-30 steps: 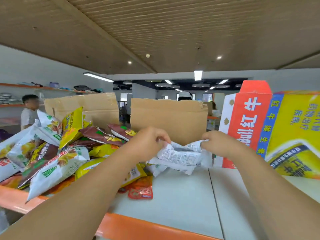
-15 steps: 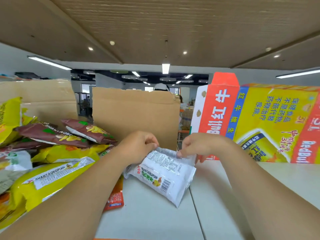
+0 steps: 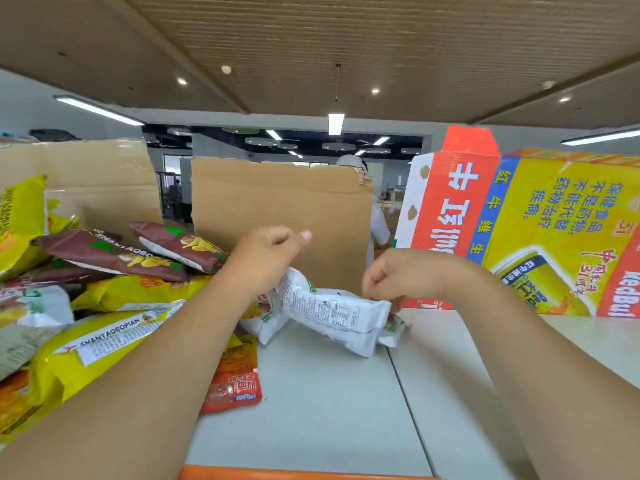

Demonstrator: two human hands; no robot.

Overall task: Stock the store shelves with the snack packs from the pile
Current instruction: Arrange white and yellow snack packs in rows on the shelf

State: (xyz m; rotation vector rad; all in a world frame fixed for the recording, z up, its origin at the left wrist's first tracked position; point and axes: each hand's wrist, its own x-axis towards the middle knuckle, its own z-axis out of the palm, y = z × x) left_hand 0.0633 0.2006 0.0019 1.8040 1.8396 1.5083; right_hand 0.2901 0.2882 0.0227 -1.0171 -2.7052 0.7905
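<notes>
A white snack pack [image 3: 332,313] with printed label text lies tilted over the grey shelf surface [image 3: 311,410] at the centre. My left hand [image 3: 266,261] is closed on its left end and my right hand [image 3: 398,275] on its right end. A second white pack [image 3: 266,323] sits just under the left end. To the left is the pile of snack packs: yellow packs [image 3: 104,348], brown packs [image 3: 114,254], white ones [image 3: 31,306]. A small red sachet [image 3: 235,386] lies beside my left forearm.
A cardboard sheet [image 3: 277,216] stands upright behind my hands, with another cardboard box [image 3: 83,181] at the back left. A large yellow and red drink carton [image 3: 540,233] stands at the right. The shelf has an orange front edge [image 3: 294,474]. A person in white stands beyond the cardboard.
The camera moved closer and turned right. Both hands turned the white pack from hanging down to lying across between them, its label side facing me.
</notes>
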